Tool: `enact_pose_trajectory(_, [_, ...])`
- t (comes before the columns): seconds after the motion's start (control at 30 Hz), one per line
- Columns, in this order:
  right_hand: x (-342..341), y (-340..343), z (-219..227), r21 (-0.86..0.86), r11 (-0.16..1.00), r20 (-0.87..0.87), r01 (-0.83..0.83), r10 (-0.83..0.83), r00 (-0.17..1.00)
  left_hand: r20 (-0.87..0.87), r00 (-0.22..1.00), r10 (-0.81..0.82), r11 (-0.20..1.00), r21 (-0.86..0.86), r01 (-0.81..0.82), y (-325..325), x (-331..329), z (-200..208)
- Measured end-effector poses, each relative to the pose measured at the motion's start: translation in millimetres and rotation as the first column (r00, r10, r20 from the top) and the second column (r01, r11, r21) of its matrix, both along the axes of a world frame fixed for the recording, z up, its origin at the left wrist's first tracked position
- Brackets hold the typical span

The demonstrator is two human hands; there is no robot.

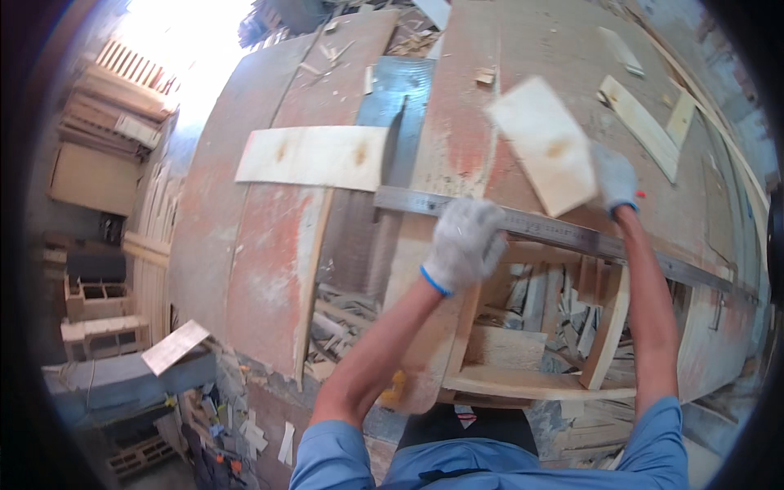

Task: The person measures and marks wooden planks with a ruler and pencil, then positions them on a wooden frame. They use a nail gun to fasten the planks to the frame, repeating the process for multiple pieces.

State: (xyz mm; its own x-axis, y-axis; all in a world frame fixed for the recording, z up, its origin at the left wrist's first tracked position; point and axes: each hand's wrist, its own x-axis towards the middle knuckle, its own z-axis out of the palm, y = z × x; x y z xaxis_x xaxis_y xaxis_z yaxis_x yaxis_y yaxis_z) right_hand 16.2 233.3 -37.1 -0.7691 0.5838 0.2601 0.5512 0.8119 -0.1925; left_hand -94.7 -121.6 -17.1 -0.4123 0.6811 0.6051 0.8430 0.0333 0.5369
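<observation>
Above a worn, red-stained workbench, the right hand, in a white knit glove, is closed on the lower right edge of a pale plywood piece; the piece is blurred, its long axis running from upper left to lower right. The gloved left hand is curled around a long metal ruler lying slantwise across the bench, near a second pale board. Offcuts litter the workshop floor below, with wooden crates stacked left.
</observation>
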Motion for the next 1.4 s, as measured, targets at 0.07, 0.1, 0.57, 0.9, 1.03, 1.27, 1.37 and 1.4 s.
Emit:
enact_pose_trajectory(0.07, [52, 26, -19, -0.204, 0.919, 0.017, 0.337, -0.341, 0.940, 0.051, 0.998, 0.021, 1.000, -0.012, -0.020, -46, 22, 9])
enact_pose_trajectory(0.1, [80, 36, -28, -0.256, 0.883, 0.037, 0.392, -0.397, 0.917, 0.074, 0.997, 0.029, 0.999, -0.017, -0.028, -68, 30, 13])
enact_pose_trajectory(0.57, [109, 5, -42, -0.475, 0.797, -0.206, 0.373, -0.513, 0.833, -0.212, 0.747, 0.630, 0.565, -0.535, -0.628, -132, -297, -30])
enact_pose_trajectory(0.9, [115, 23, -54, -0.494, 0.766, -0.135, 0.412, -0.535, 0.834, -0.252, 0.857, 0.449, 0.730, -0.450, -0.515, -178, -251, -69])
enact_pose_trajectory(1.03, [124, 36, -59, -0.532, 0.742, -0.073, 0.409, -0.521, 0.850, -0.186, 0.852, 0.490, 0.697, -0.504, -0.511, -278, -169, -33])
enact_pose_trajectory(1.27, [119, 44, -59, -0.416, 0.788, 0.003, 0.454, -0.498, 0.867, -0.308, 0.315, 0.898, 0.138, -0.483, -0.865, -413, -78, -29])
enact_pose_trajectory(1.37, [121, 54, -65, -0.444, 0.794, -0.005, 0.416, -0.466, 0.885, -0.350, 0.265, 0.898, 0.044, -0.528, -0.848, -430, -91, -28])
enact_pose_trajectory(1.4, [118, 54, -65, -0.433, 0.810, -0.035, 0.395, -0.453, 0.891, -0.346, 0.242, 0.906, 0.006, -0.561, -0.828, -433, -100, -27])
